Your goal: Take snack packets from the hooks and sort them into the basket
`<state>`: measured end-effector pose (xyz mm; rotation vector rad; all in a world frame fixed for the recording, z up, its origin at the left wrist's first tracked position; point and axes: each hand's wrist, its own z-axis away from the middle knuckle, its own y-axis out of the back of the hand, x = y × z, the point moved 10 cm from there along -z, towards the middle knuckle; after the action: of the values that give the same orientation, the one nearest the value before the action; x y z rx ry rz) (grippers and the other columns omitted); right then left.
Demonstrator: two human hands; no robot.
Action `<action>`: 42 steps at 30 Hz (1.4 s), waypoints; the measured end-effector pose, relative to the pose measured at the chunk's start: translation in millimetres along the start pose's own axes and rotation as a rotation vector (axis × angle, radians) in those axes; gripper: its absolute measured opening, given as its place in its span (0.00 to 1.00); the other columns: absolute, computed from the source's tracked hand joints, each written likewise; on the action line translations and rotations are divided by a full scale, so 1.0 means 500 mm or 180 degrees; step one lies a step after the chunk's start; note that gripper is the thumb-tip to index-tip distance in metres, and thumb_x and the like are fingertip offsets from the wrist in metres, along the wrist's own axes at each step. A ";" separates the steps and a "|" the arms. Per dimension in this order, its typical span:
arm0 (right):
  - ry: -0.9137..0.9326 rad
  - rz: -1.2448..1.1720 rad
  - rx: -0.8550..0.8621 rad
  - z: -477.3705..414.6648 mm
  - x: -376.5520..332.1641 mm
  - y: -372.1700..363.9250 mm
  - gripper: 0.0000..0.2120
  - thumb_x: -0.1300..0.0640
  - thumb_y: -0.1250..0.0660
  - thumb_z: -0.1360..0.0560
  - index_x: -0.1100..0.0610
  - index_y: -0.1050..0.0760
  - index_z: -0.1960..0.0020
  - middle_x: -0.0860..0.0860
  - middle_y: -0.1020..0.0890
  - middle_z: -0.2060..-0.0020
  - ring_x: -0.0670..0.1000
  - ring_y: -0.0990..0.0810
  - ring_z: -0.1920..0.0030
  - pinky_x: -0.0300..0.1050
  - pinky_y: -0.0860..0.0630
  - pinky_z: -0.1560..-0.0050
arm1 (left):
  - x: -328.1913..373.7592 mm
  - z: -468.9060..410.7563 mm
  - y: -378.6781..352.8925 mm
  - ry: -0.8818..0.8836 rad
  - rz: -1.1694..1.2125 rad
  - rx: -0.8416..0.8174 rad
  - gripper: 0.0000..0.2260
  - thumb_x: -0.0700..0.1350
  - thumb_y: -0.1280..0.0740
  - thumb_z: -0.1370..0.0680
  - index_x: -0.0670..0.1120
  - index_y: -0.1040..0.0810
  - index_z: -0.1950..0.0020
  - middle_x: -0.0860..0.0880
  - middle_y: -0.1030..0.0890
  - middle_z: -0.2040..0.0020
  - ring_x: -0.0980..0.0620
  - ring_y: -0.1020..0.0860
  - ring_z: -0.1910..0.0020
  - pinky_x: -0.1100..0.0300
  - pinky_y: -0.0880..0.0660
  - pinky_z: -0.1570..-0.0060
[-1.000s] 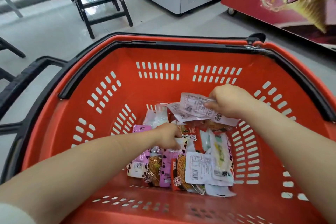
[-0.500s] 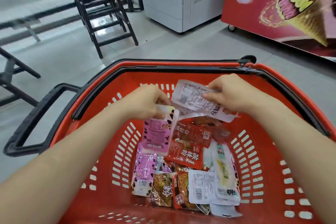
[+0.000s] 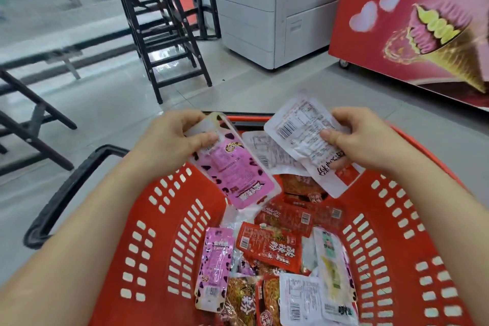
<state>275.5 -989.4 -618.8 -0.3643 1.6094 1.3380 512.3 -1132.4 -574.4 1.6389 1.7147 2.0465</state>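
Observation:
A red plastic basket (image 3: 169, 222) with slotted walls fills the lower view. On its floor lie several snack packets (image 3: 272, 243): red, pink, white and brown ones. My left hand (image 3: 169, 137) pinches the top of a pink packet with dark spots (image 3: 232, 174), which hangs above the basket. My right hand (image 3: 362, 140) grips two or three white packets (image 3: 299, 130) with barcodes, fanned out above the basket's far side.
The basket's black handle (image 3: 71, 188) sticks out to the left over the grey tiled floor. Black metal stools (image 3: 169, 42) stand ahead on the left, a grey cabinet (image 3: 272, 8) behind, and a red ice-cream freezer (image 3: 412, 24) on the right.
Both hands have risen out of the basket. The left hand picked up the pink spotted packet from the pile and lifted it; the right lifted its white packets higher. The camera tilted up.

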 end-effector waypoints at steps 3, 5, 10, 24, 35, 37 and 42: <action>0.0261 0.0468 -0.0114 0.011 -0.038 -0.008 0.05 0.59 0.34 0.22 0.52 0.24 0.57 0.53 0.18 0.60 0.50 0.16 0.69 0.47 0.18 0.67 | 0.012 0.020 0.030 0.0065 -0.0064 0.0307 0.11 0.55 0.28 0.30 0.48 0.18 0.61 0.51 0.18 0.68 0.54 0.21 0.69 0.63 0.27 0.67; 0.0709 0.1102 -0.0141 0.019 -0.079 -0.027 0.08 0.58 0.32 0.23 0.54 0.24 0.62 0.51 0.19 0.69 0.47 0.19 0.71 0.39 0.23 0.68 | 0.022 0.034 0.018 0.0037 -0.0203 0.0219 0.14 0.56 0.29 0.30 0.46 0.19 0.64 0.50 0.22 0.73 0.58 0.27 0.75 0.70 0.34 0.73; 0.1272 0.1163 -0.0160 0.035 -0.127 -0.056 0.05 0.61 0.30 0.25 0.54 0.19 0.59 0.49 0.17 0.66 0.48 0.18 0.63 0.51 0.21 0.59 | 0.007 0.049 -0.009 0.0007 -0.0396 0.0218 0.06 0.47 0.28 0.26 0.47 0.19 0.61 0.52 0.20 0.67 0.58 0.24 0.69 0.66 0.31 0.67; 0.1120 0.0615 0.1222 0.166 -0.247 0.079 0.09 0.68 0.34 0.28 0.59 0.20 0.51 0.46 0.23 0.60 0.42 0.27 0.58 0.27 0.34 0.56 | 0.093 0.113 0.133 0.0716 -0.0187 0.0804 0.13 0.42 0.32 0.23 0.63 0.20 0.50 0.63 0.18 0.58 0.66 0.22 0.60 0.73 0.29 0.57; 0.1858 0.0057 0.0985 0.381 -0.775 0.234 0.18 0.69 0.47 0.24 0.68 0.18 0.55 0.60 0.19 0.56 0.58 0.20 0.49 0.48 0.23 0.45 | 0.391 0.198 0.481 0.2226 0.2244 0.1150 0.21 0.57 0.38 0.22 0.42 0.16 0.60 0.43 0.17 0.62 0.51 0.24 0.64 0.56 0.28 0.62; 0.2081 0.0009 0.0929 0.402 -0.892 0.274 0.21 0.63 0.49 0.19 0.67 0.17 0.56 0.61 0.19 0.56 0.58 0.20 0.49 0.49 0.23 0.47 | 0.453 0.211 0.588 0.2453 0.2676 0.1356 0.27 0.63 0.42 0.24 0.43 0.15 0.63 0.43 0.16 0.61 0.48 0.20 0.65 0.55 0.27 0.60; 0.2637 -0.0046 0.0706 0.437 -1.146 0.340 0.19 0.61 0.49 0.18 0.64 0.19 0.54 0.61 0.19 0.55 0.57 0.21 0.47 0.52 0.22 0.50 | 0.576 0.230 0.843 0.2201 0.2789 0.1637 0.14 0.48 0.26 0.29 0.45 0.19 0.73 0.47 0.21 0.72 0.50 0.25 0.72 0.58 0.30 0.65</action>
<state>531.1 -932.4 -39.1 -0.8665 2.3949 1.0235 699.9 -1053.1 -92.2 2.3360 2.0696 3.0324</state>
